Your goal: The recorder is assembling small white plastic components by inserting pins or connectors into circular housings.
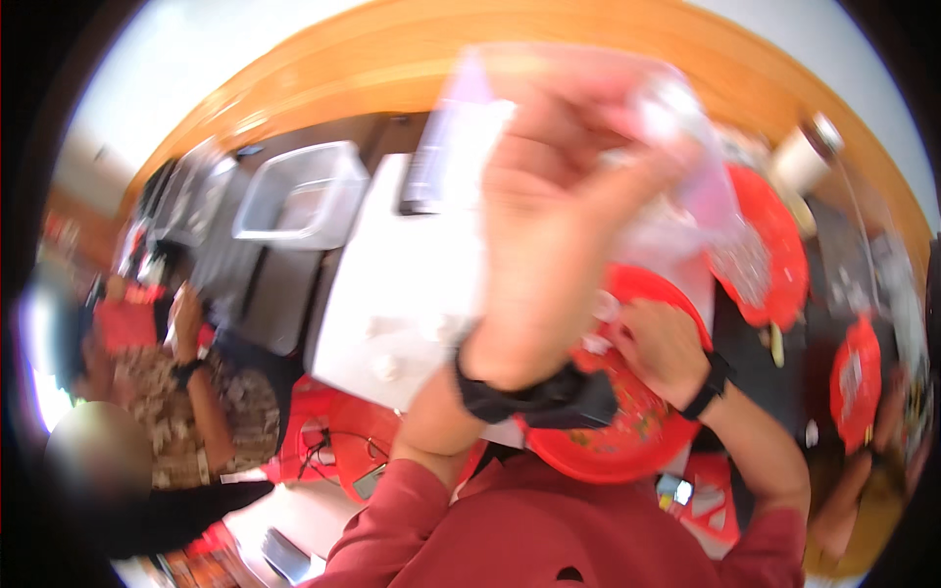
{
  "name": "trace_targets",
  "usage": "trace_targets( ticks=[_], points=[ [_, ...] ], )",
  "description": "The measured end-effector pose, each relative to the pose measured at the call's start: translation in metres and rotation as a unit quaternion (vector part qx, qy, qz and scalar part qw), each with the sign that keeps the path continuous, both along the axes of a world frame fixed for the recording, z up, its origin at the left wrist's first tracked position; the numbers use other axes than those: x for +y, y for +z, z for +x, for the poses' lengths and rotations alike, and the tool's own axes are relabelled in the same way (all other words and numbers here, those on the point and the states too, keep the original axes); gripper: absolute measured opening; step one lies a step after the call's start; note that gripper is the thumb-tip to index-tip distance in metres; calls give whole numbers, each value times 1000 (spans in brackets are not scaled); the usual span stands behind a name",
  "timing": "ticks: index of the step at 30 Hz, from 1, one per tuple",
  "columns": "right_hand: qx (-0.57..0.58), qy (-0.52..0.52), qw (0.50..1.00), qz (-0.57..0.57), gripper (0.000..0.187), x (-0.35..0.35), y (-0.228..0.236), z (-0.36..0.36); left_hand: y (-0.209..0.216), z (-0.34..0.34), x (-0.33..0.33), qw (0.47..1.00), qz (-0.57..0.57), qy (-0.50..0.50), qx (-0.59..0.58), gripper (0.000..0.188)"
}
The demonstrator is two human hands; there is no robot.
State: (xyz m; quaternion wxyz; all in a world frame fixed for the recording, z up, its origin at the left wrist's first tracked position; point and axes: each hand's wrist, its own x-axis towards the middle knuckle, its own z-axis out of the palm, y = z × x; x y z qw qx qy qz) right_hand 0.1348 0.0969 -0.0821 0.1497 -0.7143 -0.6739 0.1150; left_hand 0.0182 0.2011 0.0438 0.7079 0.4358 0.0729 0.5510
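Observation:
My left hand is raised over the table and smeared by motion. Its fingers are curled towards the thumb around something whitish that I cannot make out. Behind it spreads a translucent pinkish plastic bag; whether the hand grips it is unclear. Lower down, my right hand reaches into a red basin, fingers drawn together by small pale pink-white lumps. What sits between those fingertips is hidden. Orange-red and green bits lie in the basin. Small white lumps rest on a white board to the left.
A clear plastic tub stands at the back left. Red trays with clear plastic lie to the right, near a pale bottle. Other people sit at left and right. A phone lies below the basin.

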Motion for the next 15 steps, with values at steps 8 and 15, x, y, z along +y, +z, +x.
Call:
trace_targets(
  ticks=[8,15],
  points=[
    [37,1,999,8,8,-15,10,-1,-7,4,-11,994,-30,-104,-11,36],
    [31,-43,997,49,7,-14,34,8,6,-15,9,997,70,4,16,27]
  ],
)
